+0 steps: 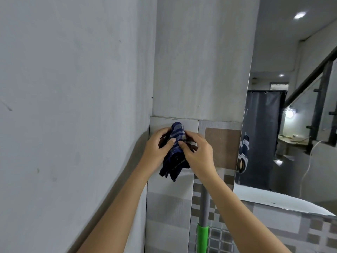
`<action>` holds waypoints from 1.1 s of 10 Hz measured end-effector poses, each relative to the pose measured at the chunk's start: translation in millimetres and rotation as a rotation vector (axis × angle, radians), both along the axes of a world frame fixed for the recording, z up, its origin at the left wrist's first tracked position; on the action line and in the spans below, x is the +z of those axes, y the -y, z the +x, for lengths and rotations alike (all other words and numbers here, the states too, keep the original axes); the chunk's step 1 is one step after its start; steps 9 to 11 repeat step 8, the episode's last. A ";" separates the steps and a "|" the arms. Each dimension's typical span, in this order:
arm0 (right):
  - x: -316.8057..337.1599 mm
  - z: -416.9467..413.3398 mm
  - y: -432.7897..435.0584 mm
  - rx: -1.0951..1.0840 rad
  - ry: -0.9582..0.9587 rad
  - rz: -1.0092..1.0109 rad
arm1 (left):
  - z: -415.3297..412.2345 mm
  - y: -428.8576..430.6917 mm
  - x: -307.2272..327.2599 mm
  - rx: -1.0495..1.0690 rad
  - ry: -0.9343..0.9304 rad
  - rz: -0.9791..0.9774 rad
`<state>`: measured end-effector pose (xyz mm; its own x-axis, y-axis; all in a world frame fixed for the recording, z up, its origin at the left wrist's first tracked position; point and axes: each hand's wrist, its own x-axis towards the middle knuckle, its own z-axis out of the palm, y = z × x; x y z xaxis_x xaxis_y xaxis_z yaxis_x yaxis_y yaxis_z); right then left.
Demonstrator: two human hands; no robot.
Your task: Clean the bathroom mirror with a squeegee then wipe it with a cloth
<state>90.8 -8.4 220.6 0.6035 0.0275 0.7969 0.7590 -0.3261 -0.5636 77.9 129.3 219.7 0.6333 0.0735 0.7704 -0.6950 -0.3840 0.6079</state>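
Observation:
A blue and white checked cloth (pixel 174 152) is bunched up between both hands in front of the tiled wall. My left hand (pixel 156 148) grips its left side, thumb on the front. My right hand (pixel 197 152) grips its right side, fingers curled into the fabric. The cloth's lower end hangs loose below the hands. The mirror (pixel 291 115) is on the wall to the right and reflects the cloth at its left edge. A grey pole with a green grip (pixel 202 232), probably the squeegee's handle, stands upright below my right forearm; its head is not visible.
A plain grey wall (pixel 73 88) fills the left. A grey pillar stands above the patterned tiles (pixel 222 147). A white ledge (pixel 273 199) runs under the mirror. The mirror reflects a dark curtain, a stair rail and ceiling lights.

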 end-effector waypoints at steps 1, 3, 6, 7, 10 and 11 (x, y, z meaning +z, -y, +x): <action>-3.1 3.3 -1.7 -0.034 0.063 0.000 | 2.6 0.7 -0.2 0.005 0.025 -0.001; 0.9 -6.4 0.5 -0.041 0.044 -0.082 | -3.9 4.5 3.0 0.158 0.013 0.093; 10.1 -49.2 23.7 -0.085 -0.086 -0.347 | -63.4 22.6 5.4 0.307 -0.149 0.305; 6.2 -63.4 33.9 -0.106 -0.133 -0.413 | -84.3 24.8 -0.4 0.342 -0.196 0.330; -11.7 -78.4 49.4 -0.133 -0.170 -0.481 | -101.6 39.3 -22.8 0.356 -0.223 0.324; -11.7 -78.4 49.4 -0.133 -0.170 -0.481 | -101.6 39.3 -22.8 0.356 -0.223 0.324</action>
